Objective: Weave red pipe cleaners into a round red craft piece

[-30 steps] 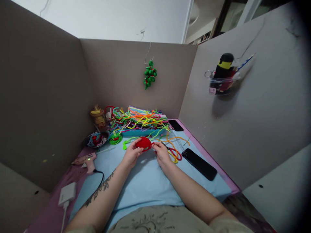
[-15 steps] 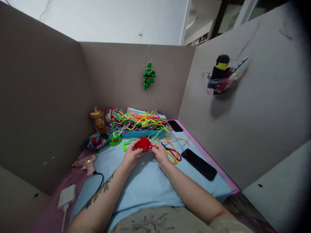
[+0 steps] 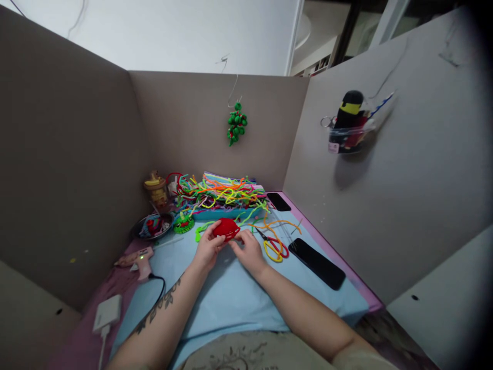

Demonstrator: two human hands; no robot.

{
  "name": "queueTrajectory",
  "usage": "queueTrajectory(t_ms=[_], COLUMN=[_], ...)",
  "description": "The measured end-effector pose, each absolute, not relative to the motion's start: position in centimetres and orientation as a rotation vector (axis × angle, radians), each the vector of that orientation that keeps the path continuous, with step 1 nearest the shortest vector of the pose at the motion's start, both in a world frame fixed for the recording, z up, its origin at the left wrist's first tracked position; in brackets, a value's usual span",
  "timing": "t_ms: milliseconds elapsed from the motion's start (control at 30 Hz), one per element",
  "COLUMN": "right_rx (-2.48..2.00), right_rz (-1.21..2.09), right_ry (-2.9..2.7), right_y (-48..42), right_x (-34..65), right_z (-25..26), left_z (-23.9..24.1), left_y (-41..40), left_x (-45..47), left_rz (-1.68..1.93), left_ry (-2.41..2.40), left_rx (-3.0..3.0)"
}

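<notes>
My left hand (image 3: 207, 247) and my right hand (image 3: 247, 251) both pinch a small red fuzzy piece (image 3: 226, 229) of wound pipe cleaner, held just above the light blue mat (image 3: 231, 293). The left fingers grip its left edge, the right fingers its lower right edge. Right behind it lies a heap of coloured pipe cleaners (image 3: 221, 192) on a blue tray. Scissors with red and yellow handles (image 3: 274, 246) lie on the mat just right of my right hand.
A pink glue gun (image 3: 136, 258) with its cord and a white adapter (image 3: 108, 311) lie at the left. A dark bowl (image 3: 153, 225), a green figure (image 3: 183, 222) and a small jar (image 3: 155, 188) stand behind. Two phones (image 3: 316, 262) (image 3: 279, 201) lie at the right. Cardboard walls enclose the desk.
My right hand has slid left, closer under the red piece. The red piece has tilted slightly. The view has shifted a little downward.
</notes>
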State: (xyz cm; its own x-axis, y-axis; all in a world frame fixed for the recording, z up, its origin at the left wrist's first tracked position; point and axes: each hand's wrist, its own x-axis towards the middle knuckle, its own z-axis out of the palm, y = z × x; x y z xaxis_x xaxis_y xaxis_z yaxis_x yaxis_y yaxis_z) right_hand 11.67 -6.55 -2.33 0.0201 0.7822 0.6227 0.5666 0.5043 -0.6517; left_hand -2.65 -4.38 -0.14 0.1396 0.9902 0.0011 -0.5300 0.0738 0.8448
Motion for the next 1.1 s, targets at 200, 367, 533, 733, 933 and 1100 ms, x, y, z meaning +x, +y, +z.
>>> queueTrajectory(t_ms=[200, 367, 533, 733, 933, 1100], right_rx=[-1.180, -1.210, -1.154, -0.952, -1.002, -1.108], right_rz=[0.287, 0.319, 0.326, 0.446, 0.514, 0.372], right_ry=[-1.616, -1.540, -1.603, -1.768, -1.582, -1.453], right_y=[-6.5, -6.3, -6.7, -7.6, -6.9, -6.3], right_x=[11.6, 11.5, 11.3, 10.8, 11.5, 11.5], right_z=[-2.2, -2.6, -2.3, -1.9, -2.2, -2.3], left_z=[-0.5, -0.4, -0.7, -0.8, -1.6, -1.6], left_y=[-4.4, -4.4, -4.4, -4.2, -3.7, -3.9], left_x=[-2.6, -2.5, -2.3, -2.4, -2.7, -2.5], left_rz=[1.288, 1.302, 1.358, 1.424, 1.430, 1.422], left_ry=[0.707, 0.703, 0.727, 0.759, 0.748, 0.758], left_rx=[0.862, 0.870, 0.925, 0.950, 1.010, 1.072])
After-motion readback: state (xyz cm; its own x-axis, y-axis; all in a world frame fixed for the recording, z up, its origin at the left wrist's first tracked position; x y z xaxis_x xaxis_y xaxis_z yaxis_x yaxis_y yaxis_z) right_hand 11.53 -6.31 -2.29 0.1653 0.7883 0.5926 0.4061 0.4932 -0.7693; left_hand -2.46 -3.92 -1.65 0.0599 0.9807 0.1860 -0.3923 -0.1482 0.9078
